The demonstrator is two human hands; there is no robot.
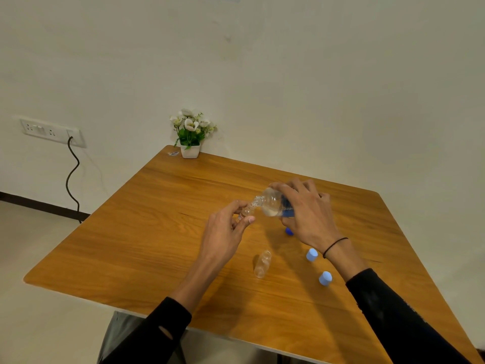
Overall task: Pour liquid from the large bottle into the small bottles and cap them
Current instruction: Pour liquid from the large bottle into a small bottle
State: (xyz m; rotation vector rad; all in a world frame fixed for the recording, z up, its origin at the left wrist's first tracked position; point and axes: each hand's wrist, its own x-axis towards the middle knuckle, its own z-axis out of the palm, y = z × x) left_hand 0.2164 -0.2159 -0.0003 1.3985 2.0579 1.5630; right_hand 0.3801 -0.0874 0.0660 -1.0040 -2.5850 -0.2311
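Over the middle of a wooden table, a person's right hand wraps around a large clear bottle with a blue label, tipped on its side so its mouth meets a small bottle pinched between the thumb and fingers of the left hand. A second small bottle stands open toward the near edge, with two light-blue caps to its right and a darker blue cap just below the right hand. A potted flower sits at the far corner.
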